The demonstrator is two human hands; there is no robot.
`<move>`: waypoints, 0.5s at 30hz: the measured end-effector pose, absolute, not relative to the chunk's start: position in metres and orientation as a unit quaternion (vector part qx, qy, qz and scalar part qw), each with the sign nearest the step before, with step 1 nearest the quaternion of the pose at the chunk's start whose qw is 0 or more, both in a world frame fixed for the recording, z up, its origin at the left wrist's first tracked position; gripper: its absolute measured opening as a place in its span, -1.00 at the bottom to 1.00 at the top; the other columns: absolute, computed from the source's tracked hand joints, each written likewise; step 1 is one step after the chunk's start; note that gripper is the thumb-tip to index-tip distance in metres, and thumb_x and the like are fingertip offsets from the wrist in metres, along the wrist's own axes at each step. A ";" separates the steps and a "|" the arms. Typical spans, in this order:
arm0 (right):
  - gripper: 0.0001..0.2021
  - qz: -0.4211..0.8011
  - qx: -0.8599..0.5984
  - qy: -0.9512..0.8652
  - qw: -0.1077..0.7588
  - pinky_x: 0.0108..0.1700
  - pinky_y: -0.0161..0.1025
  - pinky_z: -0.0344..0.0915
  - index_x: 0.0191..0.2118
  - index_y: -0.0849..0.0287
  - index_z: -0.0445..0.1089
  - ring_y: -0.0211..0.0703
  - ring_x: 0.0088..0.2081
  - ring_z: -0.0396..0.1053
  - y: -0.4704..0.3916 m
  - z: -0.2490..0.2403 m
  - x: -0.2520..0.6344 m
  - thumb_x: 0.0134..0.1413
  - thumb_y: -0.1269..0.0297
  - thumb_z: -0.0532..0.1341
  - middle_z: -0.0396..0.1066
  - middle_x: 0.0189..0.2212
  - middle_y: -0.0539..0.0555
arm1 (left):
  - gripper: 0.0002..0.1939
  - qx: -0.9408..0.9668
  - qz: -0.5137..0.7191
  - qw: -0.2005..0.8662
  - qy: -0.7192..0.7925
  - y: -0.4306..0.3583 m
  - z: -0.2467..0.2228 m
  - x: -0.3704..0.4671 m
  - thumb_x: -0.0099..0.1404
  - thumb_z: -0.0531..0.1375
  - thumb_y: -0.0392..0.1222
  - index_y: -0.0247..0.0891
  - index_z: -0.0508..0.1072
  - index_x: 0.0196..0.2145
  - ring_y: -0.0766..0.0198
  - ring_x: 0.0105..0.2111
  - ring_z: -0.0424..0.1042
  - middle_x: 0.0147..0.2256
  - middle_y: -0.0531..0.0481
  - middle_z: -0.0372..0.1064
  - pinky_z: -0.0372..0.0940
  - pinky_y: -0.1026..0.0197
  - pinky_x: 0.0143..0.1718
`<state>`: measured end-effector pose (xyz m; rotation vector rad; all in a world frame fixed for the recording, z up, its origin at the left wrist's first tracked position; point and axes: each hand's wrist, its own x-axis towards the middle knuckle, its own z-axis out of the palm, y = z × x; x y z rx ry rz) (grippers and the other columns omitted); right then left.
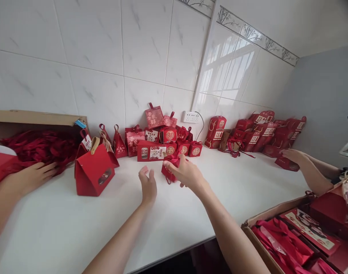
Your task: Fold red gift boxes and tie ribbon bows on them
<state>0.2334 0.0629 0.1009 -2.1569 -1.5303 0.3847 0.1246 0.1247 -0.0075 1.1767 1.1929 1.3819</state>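
Note:
In the head view, my right hand (189, 173) grips a small red gift box (168, 172) with a ribbon on top, and its fingers cover part of the box. To its left, my left hand (148, 186) is raised over the white table with fingers apart and nothing in it. Just behind both hands lies a long red box (151, 151) with a white printed panel. Small cube boxes with gold round emblems (183, 148) are lined up behind the held box. A larger red house-shaped box (91, 173) with a tan handle stands left of my left hand.
A co-worker's hand (37, 177) reaches by a carton (39, 117) of dark red ribbon at left. Another person's hand (295, 156) touches a red box at right. Stacked red boxes (254, 139) line the wall. An open carton (272, 211) of red packaging stands at the front right.

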 end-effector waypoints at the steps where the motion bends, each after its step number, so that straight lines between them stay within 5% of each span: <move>1: -0.24 0.129 -0.781 -0.556 0.255 -0.19 -0.03 0.31 0.08 0.21 0.17 0.12 -0.28 0.48 0.060 0.102 0.234 0.02 -0.37 -0.08 0.49 -0.31 0.23 | -0.61 0.475 0.567 0.462 0.489 0.128 -0.005 0.119 0.32 -0.09 -0.03 -0.19 0.06 0.06 0.12 0.24 0.03 0.21 -0.20 -0.02 0.04 0.01 0.23; 5: -0.53 0.088 -0.770 -0.504 0.382 -0.03 -0.03 0.23 -0.16 0.19 0.35 0.17 -0.09 0.40 0.078 0.091 0.269 0.11 -0.15 0.03 0.48 -0.32 0.23 | -0.59 0.488 0.561 0.472 0.473 0.135 -0.004 0.113 0.31 -0.05 -0.04 -0.20 0.09 0.07 0.14 0.24 0.06 0.21 -0.20 0.03 0.04 0.05 0.23; 10: -0.48 0.159 -0.716 -0.506 0.454 0.04 -0.11 0.24 0.03 0.30 0.26 0.07 0.06 0.32 0.117 0.038 0.302 0.13 -0.03 0.05 0.35 0.01 0.31 | -0.56 0.529 0.539 0.493 0.432 0.134 -0.013 0.126 0.21 0.11 -0.03 -0.21 0.19 0.01 0.08 0.18 0.16 0.15 -0.20 0.17 0.09 0.02 0.19; 15: -0.47 0.233 -0.644 -0.512 0.519 0.05 -0.16 0.27 0.10 0.25 0.19 -0.04 0.04 0.34 0.124 -0.002 0.284 0.18 -0.03 -0.08 0.35 0.04 0.21 | -0.50 0.553 0.531 0.514 0.384 0.138 -0.018 0.131 0.18 0.13 0.11 -0.20 0.22 -0.01 0.11 0.02 0.35 0.01 -0.19 0.32 0.29 0.11 -0.04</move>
